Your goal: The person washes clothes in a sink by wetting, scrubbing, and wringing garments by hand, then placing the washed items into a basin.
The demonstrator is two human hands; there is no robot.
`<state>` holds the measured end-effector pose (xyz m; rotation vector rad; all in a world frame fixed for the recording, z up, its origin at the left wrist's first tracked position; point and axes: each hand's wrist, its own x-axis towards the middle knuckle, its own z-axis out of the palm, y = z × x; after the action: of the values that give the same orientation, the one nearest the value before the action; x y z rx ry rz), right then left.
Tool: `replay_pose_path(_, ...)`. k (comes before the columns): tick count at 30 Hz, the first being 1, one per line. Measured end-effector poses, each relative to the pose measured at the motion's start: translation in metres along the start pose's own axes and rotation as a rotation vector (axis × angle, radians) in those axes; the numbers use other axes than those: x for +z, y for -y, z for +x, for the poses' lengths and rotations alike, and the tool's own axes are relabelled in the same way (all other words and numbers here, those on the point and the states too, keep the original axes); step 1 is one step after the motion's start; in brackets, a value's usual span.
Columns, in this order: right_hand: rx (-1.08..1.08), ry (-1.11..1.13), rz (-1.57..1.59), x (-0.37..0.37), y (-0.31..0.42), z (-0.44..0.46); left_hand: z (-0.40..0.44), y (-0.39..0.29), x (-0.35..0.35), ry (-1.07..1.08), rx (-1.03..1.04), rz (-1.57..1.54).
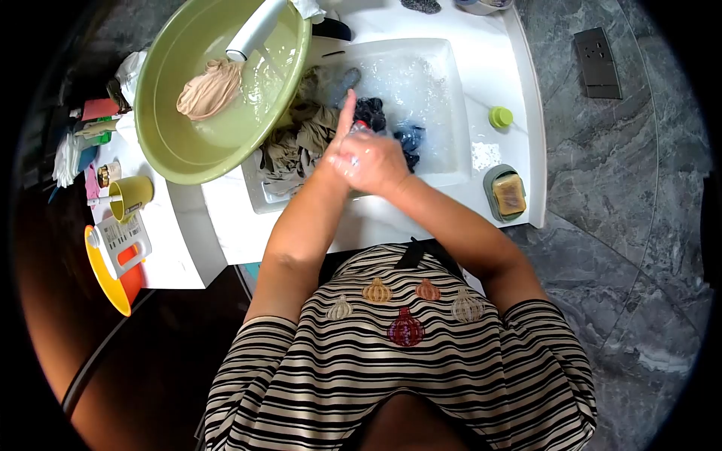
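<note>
Over the white sink (460, 113), my left hand (342, 143) and my right hand (376, 161) are pressed together. One finger or thumb of my left hand points up; the rest is largely covered by my right hand, whose fingers are curled and wet with suds. A small red piece (362, 125) shows at their far edge, beside dark wet cloth (370, 110). What lies between my palms is hidden. Olive-brown cloth (304, 139) lies to the left in the sink, and dark blue cloth (409, 137) sits in soapy water to the right.
A green basin (162, 154) with water and beige cloth (210, 90) overlaps the sink's left side, under a white faucet (256, 30). Right of the sink are a green cap (500, 116) and a soap bar (509, 195) on a dish. A yellow cup (135, 197) and white jug (120, 244) stand left.
</note>
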<state>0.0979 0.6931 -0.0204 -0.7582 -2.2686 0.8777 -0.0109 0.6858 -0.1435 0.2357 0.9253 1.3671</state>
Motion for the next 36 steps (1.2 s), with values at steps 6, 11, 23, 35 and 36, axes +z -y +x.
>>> replay_pose_path(6,0.384,-0.102,-0.153,0.000,-0.080,0.019,-0.008,-0.018,0.075,-0.377,-0.331,-0.453)
replay_pose_path(11,0.793,-0.019,-0.143,0.001,-0.163,0.012,0.000,-0.028,0.075,-0.342,-0.131,-0.363)
replay_pose_path(23,1.007,0.170,-0.193,0.014,-0.201,-0.036,0.006,-0.024,0.005,-0.413,-0.054,-0.246)
replay_pose_path(35,0.057,0.135,0.012,-0.007,0.013,-0.006,0.000,-0.035,0.008,0.051,-0.363,-0.372)
replay_pose_path(36,0.054,0.133,0.014,-0.003,0.010,-0.004,-0.002,-0.028,0.017,0.012,-0.299,-0.396)
